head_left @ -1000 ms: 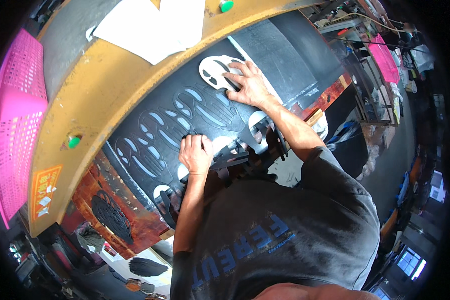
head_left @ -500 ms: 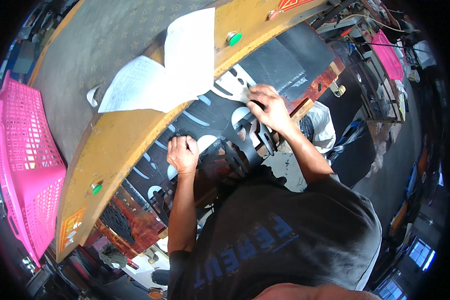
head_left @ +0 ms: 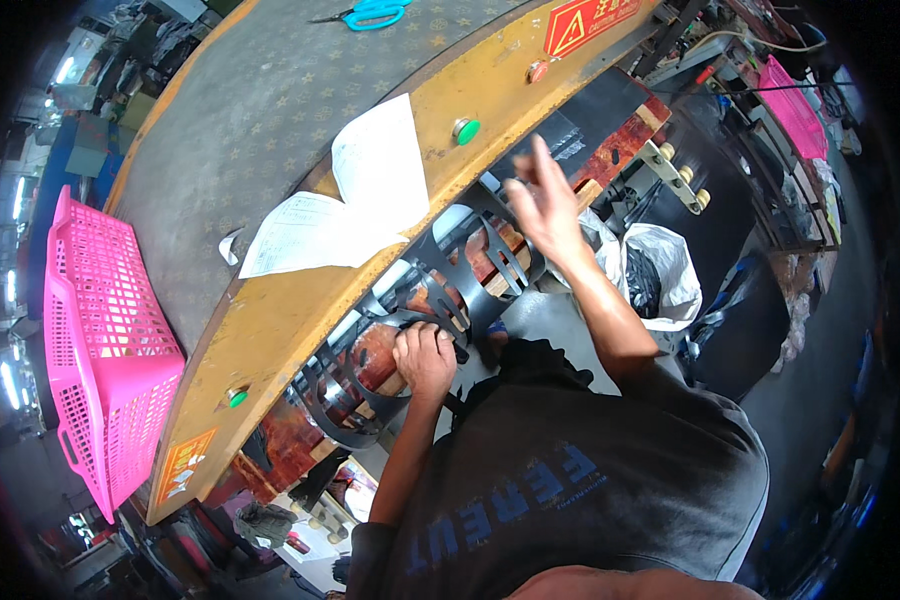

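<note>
My left hand is closed on the near edge of a black sheet that is full of curved cut-outs. The sheet droops over the front of the red-brown work board, and pale patches show through its holes. Above the sheet's right part, my right hand is raised with fingers apart and nothing in it; its fingertips are slightly blurred. Beyond both hands runs the yellow machine beam, with white papers hanging over its edge.
A pink basket stands on the left. Green buttons and a red button sit on the beam. Blue-handled scissors lie on the machine top. White sacks stand at right, beside rollers on the board's side.
The cut-out black sheet has come toward me, baring the red-brown board. My left hand has moved nearer with it. My right hand has let go of the pale metal plate and lifted away.
</note>
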Action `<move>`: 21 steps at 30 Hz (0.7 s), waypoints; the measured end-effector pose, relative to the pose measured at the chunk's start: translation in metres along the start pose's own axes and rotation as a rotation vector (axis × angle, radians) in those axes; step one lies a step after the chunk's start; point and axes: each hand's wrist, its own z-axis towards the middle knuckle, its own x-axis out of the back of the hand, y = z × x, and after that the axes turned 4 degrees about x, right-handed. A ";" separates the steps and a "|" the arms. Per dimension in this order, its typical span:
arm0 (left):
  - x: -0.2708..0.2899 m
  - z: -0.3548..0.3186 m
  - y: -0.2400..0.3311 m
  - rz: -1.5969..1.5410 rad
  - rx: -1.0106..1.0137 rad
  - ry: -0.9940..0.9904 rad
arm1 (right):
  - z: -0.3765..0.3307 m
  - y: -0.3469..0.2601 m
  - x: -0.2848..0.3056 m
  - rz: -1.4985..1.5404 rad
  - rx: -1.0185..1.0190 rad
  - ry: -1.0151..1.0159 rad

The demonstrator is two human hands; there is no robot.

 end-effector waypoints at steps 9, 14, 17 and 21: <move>-0.007 0.023 -0.014 0.101 0.082 0.104 | -0.012 0.054 -0.008 -0.156 0.272 -0.449; -0.007 0.024 -0.010 0.096 0.085 0.127 | -0.046 0.081 -0.017 -0.351 0.395 -0.466; -0.008 0.021 -0.008 0.119 0.132 0.106 | -0.047 0.086 -0.021 -0.321 0.361 -0.454; -0.012 0.016 -0.008 0.094 0.183 0.101 | -0.050 0.091 -0.022 -0.311 0.418 -0.427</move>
